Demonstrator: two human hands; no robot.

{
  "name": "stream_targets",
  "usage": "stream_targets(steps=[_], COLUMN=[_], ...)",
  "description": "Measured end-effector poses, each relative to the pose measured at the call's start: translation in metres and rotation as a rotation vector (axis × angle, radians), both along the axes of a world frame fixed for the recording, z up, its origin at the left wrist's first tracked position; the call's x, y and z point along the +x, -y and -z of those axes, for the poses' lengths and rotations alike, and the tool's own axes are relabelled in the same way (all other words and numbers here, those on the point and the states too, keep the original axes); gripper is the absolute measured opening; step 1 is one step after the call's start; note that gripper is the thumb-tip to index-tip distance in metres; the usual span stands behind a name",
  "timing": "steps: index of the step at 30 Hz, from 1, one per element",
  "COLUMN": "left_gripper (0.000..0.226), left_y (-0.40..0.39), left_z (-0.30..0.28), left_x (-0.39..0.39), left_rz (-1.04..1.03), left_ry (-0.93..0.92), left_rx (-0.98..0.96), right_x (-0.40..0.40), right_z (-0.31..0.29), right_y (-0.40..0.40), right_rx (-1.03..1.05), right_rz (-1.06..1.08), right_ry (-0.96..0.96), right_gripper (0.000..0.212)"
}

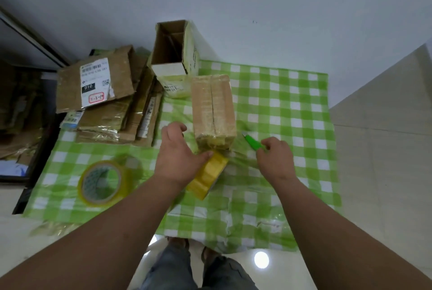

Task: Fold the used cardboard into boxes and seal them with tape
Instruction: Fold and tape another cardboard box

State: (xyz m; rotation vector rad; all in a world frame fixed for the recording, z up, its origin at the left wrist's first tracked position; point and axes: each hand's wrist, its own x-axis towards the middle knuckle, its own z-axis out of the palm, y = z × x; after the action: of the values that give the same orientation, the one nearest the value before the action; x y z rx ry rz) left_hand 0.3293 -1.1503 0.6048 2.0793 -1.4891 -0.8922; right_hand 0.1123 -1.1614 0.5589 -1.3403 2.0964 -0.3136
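tape roll [208,174] | under left hand [178,153] fingers | touching box [213,112]

Left hand [180,156]: your palm faces down, fingers curled around the tape roll [208,175].
Right hand [275,156]: right of the roll, fist closed.

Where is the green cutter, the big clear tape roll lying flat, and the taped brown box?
Green plastic cutter [253,143], head view: middle of its handle.
Big clear tape roll lying flat [84,185], head view: left side of its ring.
Taped brown cardboard box [211,105], head view: top face, beside the seam.
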Motion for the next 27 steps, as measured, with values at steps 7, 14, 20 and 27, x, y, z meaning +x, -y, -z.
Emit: stream_targets(steps=[7,14,20,27], left_gripper=[0.025,0.041,0.028,0.013], left_y=[-0.010,-0.015,-0.013,-0.005], left_z=[0.012,0.015,0.017,0.019], left_x=[0.000,0.008,0.008,0.003], left_rz=[-0.126,-0.143,-0.121,-0.182], left_ry=[-0.306,-0.460,-0.502,-0.583], left_rx=[0.147,0.217,0.265,0.300], right_x=[0.003,0.006,0.002,0.010], right_z=[0.020,0.018,-0.013,-0.062], right_y=[0.001,-0.001,-0.011,-0.036], right_rx=[0.193,0.211,0.082,-0.035], right_rz=[-0.212,-0.171,0.170,0.031], right_ry=[-0.269,-0.150,0.265,0.627], right_gripper=[0.040,0.014,0.018,0.020])
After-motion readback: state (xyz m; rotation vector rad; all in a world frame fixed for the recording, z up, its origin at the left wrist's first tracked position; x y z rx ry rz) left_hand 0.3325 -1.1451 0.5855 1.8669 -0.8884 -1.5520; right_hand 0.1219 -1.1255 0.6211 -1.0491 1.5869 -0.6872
